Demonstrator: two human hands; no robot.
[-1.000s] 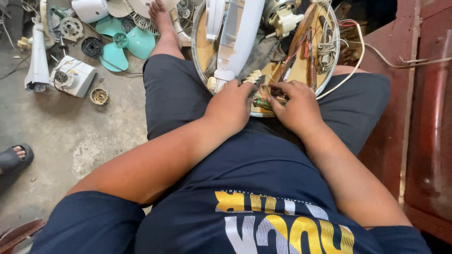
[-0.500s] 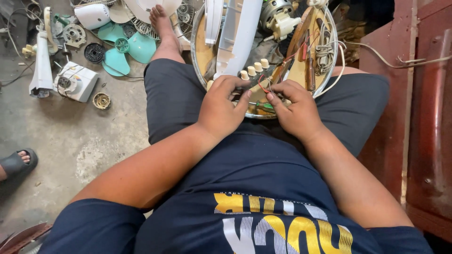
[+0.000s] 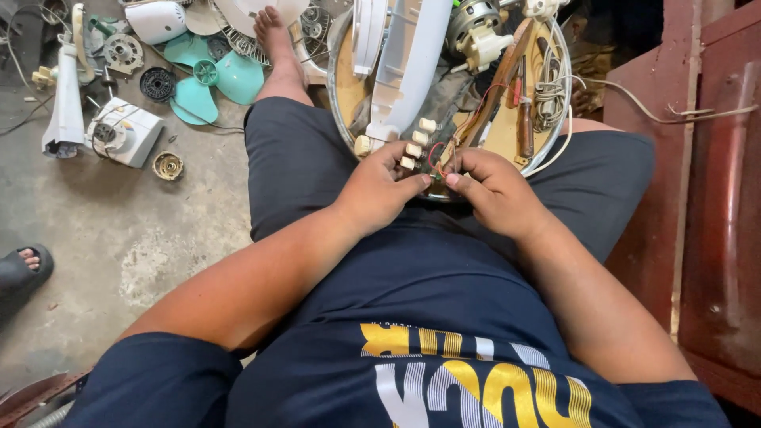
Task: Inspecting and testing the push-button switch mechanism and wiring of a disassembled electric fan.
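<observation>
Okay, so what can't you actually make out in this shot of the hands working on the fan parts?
Head view only:
- What the fingertips pinch: left hand and right hand cover it; only red wires show.
- Round tray: near rim hidden behind both hands.
- Motor: cut off by the top edge.
- Sandalled foot: cut off at left.

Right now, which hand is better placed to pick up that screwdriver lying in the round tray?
Probably the right hand. It sits just below the screwdriver on the tray's right side, while the left hand is holding the row of cream switch buttons and would have to cross over.
</observation>
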